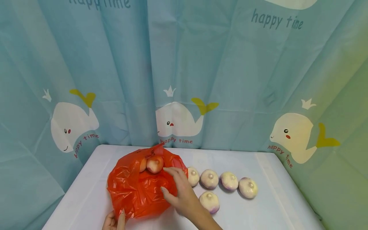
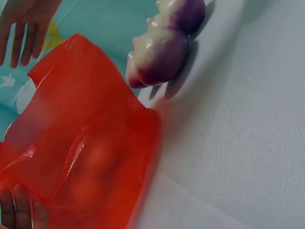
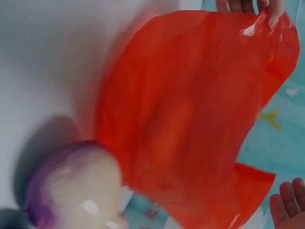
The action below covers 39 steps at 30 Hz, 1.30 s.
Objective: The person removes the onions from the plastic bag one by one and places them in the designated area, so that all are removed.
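Observation:
A thin red plastic bag lies on the table with its mouth open toward me. Inside its mouth shows a round, pale onion-like vegetable, tinted red by the bag, with another partly hidden beside it. At the bag's near left edge, my left hand pinches the plastic between thumb and fingers; the right wrist view shows this grip on the bag too. My right hand is at the right side of the bag's mouth, thumb and fingers apart, holding nothing. Its palm also shows in the right wrist view.
Right of the bag, several white-and-purple onion-like vegetables stand in a row. A single one sits nearer, close to my right forearm. The table is white, and a blue curtain with whale prints hangs behind.

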Each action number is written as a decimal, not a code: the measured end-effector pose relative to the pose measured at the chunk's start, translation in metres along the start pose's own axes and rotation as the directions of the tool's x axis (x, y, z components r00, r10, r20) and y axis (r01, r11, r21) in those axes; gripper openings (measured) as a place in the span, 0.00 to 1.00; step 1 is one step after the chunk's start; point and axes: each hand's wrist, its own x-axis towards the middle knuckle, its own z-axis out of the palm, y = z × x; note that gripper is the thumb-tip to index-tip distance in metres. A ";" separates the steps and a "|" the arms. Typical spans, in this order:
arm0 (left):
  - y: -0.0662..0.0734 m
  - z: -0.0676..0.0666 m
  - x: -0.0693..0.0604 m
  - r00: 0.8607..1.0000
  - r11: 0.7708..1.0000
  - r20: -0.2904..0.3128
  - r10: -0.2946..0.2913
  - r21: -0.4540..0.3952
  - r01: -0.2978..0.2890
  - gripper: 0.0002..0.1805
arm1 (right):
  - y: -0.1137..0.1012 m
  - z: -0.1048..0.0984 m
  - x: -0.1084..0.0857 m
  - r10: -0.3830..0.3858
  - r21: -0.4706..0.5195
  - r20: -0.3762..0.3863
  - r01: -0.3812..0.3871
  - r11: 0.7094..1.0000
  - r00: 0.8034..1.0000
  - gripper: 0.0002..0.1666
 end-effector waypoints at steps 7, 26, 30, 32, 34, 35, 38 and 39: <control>0.000 -0.001 0.001 1.000 1.000 0.014 -0.006 0.024 0.006 0.16 | -0.014 0.013 0.012 0.053 -0.046 0.077 -0.049 0.998 0.996 0.30; -0.002 -0.004 0.002 0.999 0.984 -0.012 0.035 -0.176 -0.037 0.05 | -0.018 0.035 0.037 0.169 -0.267 0.302 -0.087 0.960 0.938 0.31; 0.000 -0.004 0.002 1.000 0.987 -0.015 0.026 -0.159 -0.028 0.04 | -0.018 0.038 0.046 0.231 -0.315 0.347 -0.119 0.942 0.909 0.31; 0.002 -0.004 0.001 1.000 0.990 -0.012 0.024 -0.139 -0.025 0.04 | -0.017 0.039 0.048 0.256 -0.325 0.361 -0.137 0.936 0.896 0.31; 0.002 -0.003 0.000 1.000 0.990 -0.010 0.029 -0.139 -0.030 0.04 | -0.014 0.041 0.050 0.270 -0.319 0.370 -0.152 0.935 0.889 0.31; 0.001 -0.003 0.000 0.999 0.988 -0.010 0.035 -0.149 -0.036 0.05 | -0.013 0.042 0.050 0.272 -0.312 0.373 -0.156 0.937 0.887 0.31; -0.001 -0.003 0.000 0.998 0.983 -0.015 0.058 -0.173 -0.060 0.05 | -0.007 0.046 0.051 0.282 -0.299 0.376 -0.173 0.939 0.883 0.32; -0.002 -0.003 0.000 0.998 0.982 -0.017 0.064 -0.176 -0.066 0.07 | -0.004 0.048 0.051 0.287 -0.296 0.378 -0.179 0.938 0.880 0.32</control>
